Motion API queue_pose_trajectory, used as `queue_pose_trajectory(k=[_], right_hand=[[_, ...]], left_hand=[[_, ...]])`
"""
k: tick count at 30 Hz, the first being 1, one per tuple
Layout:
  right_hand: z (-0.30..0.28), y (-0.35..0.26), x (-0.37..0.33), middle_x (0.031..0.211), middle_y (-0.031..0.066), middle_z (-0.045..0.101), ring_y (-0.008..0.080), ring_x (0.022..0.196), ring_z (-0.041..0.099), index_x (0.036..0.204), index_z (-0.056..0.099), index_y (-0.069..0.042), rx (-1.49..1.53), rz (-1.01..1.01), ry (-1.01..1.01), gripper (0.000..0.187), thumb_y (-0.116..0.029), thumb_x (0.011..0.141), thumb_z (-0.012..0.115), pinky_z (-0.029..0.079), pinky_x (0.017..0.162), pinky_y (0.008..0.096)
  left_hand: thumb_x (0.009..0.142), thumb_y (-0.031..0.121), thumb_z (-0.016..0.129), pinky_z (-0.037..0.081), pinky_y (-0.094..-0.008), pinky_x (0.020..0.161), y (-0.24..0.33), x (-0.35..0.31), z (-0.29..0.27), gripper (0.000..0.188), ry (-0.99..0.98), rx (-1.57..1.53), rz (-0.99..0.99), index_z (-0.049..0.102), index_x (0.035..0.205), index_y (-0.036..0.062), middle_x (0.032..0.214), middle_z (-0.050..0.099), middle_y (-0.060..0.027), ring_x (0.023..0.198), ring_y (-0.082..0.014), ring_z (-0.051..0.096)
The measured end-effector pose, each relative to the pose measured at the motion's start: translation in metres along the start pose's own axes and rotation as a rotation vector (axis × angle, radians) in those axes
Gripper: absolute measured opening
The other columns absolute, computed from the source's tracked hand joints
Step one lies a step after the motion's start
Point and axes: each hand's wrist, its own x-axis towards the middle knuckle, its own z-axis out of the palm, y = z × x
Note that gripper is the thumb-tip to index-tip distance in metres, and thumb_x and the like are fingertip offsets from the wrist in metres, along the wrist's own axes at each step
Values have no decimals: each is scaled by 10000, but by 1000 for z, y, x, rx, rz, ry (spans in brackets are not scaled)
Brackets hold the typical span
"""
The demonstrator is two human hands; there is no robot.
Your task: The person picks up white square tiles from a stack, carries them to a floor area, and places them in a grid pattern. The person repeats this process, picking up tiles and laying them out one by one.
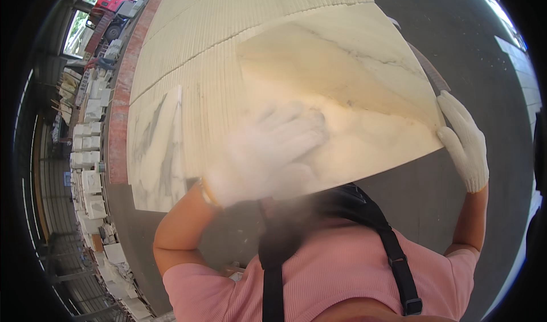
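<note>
Large veined marble tile [342, 88], centre and upper right of the frame above a ribbed cream surface [188, 54]: gloved left hand [268, 154] pressed flat, blurred, on its face, gloved right hand [466, 142] clasping the right edge; judged heavy, rigid, brittle, best gripped by opposite edges.

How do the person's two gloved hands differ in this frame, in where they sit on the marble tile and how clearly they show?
The left hand lies flat on the marble tile's face, near its lower edge; the right hand takes the tile's right corner edge. The left hand is smeared by motion blur; the right hand is sharp. Both wear white knit gloves.
</note>
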Motion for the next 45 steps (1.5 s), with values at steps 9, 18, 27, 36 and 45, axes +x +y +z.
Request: queue_pose_trajectory(k=[9,18,27,36,45], right_hand=[[9,-49,55,1438,211,513,440,1361,437,1330,567,22,-201,-465,-189,618,-463,946,556,362,1123,487],[24,-61,51,1349,168,567,403,1271,501,1245,616,-14,-50,-823,-375,564,-479,926,605,392,1084,512],[-30,-3,15,1073,149,682,260,984,653,1173,696,23,50,114,-93,353,-226,931,630,509,881,350],[-24,-5,7,966,107,671,189,867,616,1155,711,39,240,104,-102,351,-221,932,635,491,800,310],[-27,-7,13,736,0,634,46,590,503,1043,753,36,616,417,-179,360,-281,918,638,348,513,208]], left_hand=[[993,412,548,352,-460,1164,-60,14,9,559,157,80,-279,543,1428,62,1484,520,-179,1380,-412,455],[934,434,630,336,-508,1166,6,-19,11,601,93,-6,-52,593,1358,11,1427,559,-217,1354,-457,474],[998,189,552,551,-310,836,42,-87,25,392,554,-817,-1041,606,1328,-15,1146,670,-114,1000,-196,664],[1002,213,538,530,-255,620,52,-55,12,526,338,-1115,-1029,464,1456,-43,1040,693,-108,805,-159,685],[1041,265,514,509,-226,480,29,-58,34,448,560,-1304,-1097,522,1377,-31,982,706,-104,701,-139,690]])
